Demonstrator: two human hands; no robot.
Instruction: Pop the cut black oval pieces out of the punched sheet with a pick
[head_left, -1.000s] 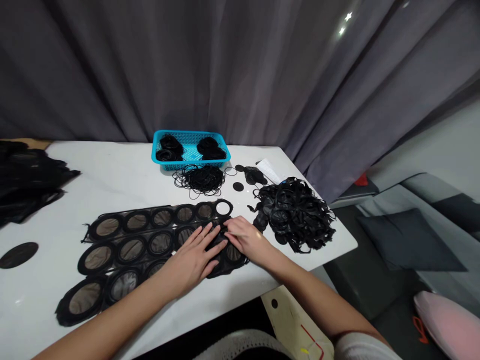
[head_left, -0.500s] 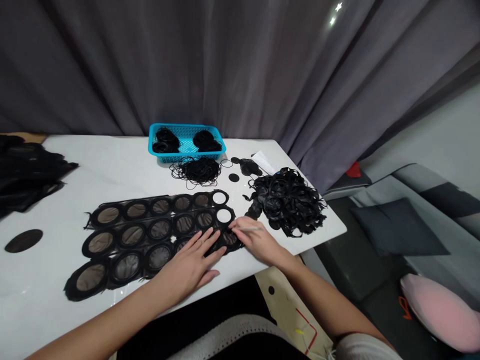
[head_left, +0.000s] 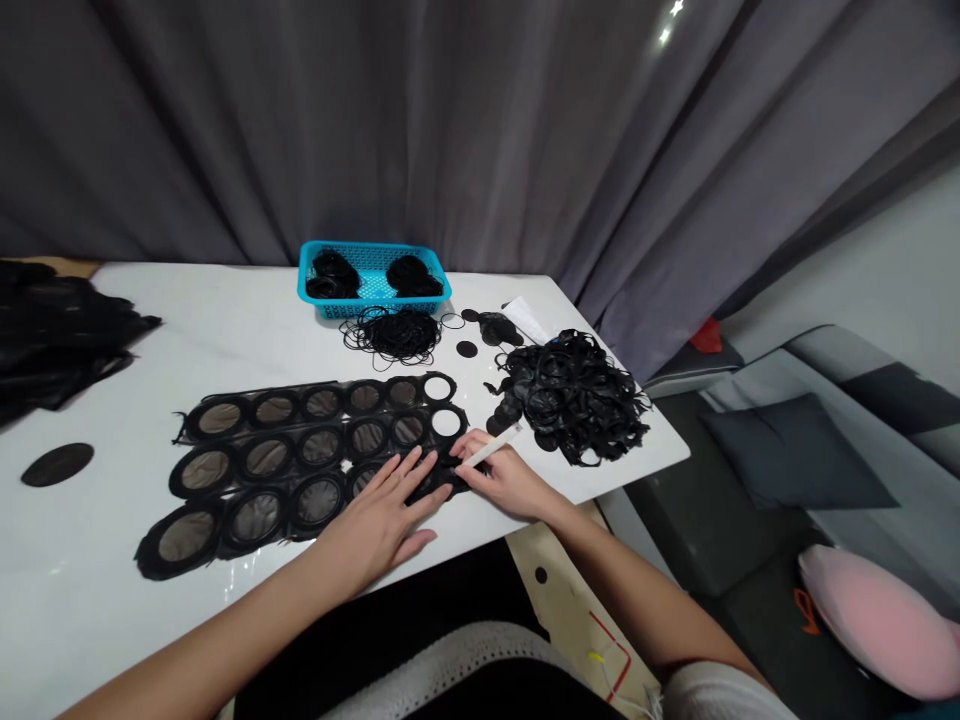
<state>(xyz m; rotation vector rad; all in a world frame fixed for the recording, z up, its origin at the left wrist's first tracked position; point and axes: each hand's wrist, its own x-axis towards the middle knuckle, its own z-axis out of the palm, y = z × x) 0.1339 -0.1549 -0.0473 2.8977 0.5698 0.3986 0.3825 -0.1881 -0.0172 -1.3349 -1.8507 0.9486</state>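
At the far left of the white table (head_left: 217,340) I have a dark heap of fabric (head_left: 67,335), with one loose dark disc (head_left: 58,465) lying on its own in front of it. Next comes the black sheet of rings (head_left: 319,447), three rows running up to the hands; most rings have thin dark material across their middles, but two at the right end of the back rows show bare tabletop. My left hand (head_left: 390,515) lies palm down over its front right part, fingers somewhat spread, pressing and gripping nothing. Behind, a tangle of black loops (head_left: 397,338) sits just before the blue basket (head_left: 382,308). My right hand (head_left: 506,480) pinches a slim white tool (head_left: 492,445) at the sheet's right edge, beside the bare openings. I judge the step in hand to be working that tool around one ring's middle; its tip is hidden from me, so I cannot tell whether it bites. The next move calls for a firm left palm and a light, steady pinch along the inner edge. Farther right sits a curly black pile (head_left: 577,400).
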